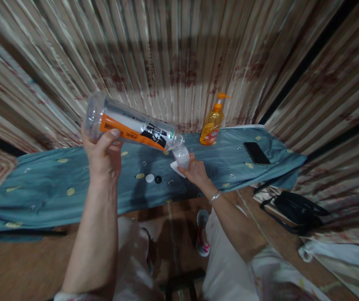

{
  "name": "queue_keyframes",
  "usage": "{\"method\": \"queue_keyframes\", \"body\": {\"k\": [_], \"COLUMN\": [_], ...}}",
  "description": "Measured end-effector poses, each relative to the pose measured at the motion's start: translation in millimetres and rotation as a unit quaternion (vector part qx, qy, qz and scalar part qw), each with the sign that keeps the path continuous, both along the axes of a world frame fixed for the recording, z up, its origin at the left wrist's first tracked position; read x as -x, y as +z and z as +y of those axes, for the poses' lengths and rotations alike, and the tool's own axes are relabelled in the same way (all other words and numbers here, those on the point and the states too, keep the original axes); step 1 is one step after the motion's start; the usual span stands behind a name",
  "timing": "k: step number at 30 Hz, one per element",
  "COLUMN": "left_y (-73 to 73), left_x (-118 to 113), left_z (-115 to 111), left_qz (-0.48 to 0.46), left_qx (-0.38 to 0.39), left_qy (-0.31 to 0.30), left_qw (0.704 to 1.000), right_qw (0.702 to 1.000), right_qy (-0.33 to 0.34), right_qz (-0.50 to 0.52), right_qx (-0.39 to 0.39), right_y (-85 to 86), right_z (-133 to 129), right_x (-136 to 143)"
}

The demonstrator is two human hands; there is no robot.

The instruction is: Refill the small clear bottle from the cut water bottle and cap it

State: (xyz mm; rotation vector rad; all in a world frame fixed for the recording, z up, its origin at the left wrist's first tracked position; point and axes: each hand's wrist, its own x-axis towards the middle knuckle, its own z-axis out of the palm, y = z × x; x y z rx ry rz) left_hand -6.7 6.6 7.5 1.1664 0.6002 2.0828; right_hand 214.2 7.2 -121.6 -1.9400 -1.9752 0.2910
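My left hand [102,152] is wrapped round the base of a large clear bottle [132,125] with an orange, silver and black label. The bottle is tilted, its neck down to the right. Its mouth meets the top of a small clear bottle [182,155]. Around that small bottle my right hand [196,169] is closed, just above the cloth. A piece of white paper [177,169] shows beneath it. A white cap [150,178] and a black cap [157,179] lie side by side on the cloth.
An orange pump bottle [211,125] stands at the back of the blue-green table cloth [50,175]. Right of it lies a black phone [256,153]. Striped curtains [173,62] hang behind. A black bag [298,209] sits low at the right.
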Motion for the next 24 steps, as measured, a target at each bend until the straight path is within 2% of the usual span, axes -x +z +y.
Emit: {"method": "queue_keyframes", "body": {"k": [9, 24], "left_y": [1.7, 4.5], "left_x": [2.6, 7.5], "left_z": [0.7, 2.3], "left_qz": [0.019, 0.015], "left_qx": [-0.008, 0.022], "left_qy": [-0.006, -0.008], "left_qw": [1.000, 1.000], "right_qw": [1.000, 1.000], "right_qy": [0.000, 0.002], "right_qz": [0.001, -0.007], "right_qx": [0.004, 0.003], "right_y": [-0.6, -1.0], "right_z": [0.4, 0.7], "right_x": [0.3, 2.1]}}
